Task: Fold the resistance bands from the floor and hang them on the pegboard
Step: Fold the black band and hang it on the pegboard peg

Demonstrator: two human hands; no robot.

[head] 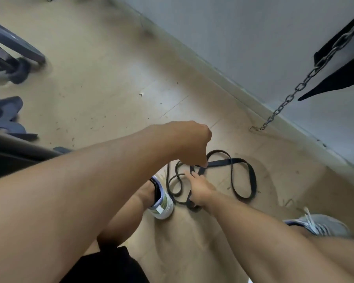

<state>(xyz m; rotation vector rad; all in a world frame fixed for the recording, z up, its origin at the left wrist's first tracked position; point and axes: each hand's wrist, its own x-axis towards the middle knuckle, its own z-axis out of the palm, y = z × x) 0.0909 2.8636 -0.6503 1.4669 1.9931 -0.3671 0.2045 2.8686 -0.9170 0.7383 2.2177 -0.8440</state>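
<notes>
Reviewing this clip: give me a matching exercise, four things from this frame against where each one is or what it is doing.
Things:
1. left hand
2. right hand
3. resistance bands
4. chain

States:
A. hangs by the wall, its clip end near the floor
B. lie tangled in loops on the floor
C. reaches low into the loops, fingers extended
D. pinches a strand from above

Pairs: 1-D, 2-C, 3-B, 4-A
</notes>
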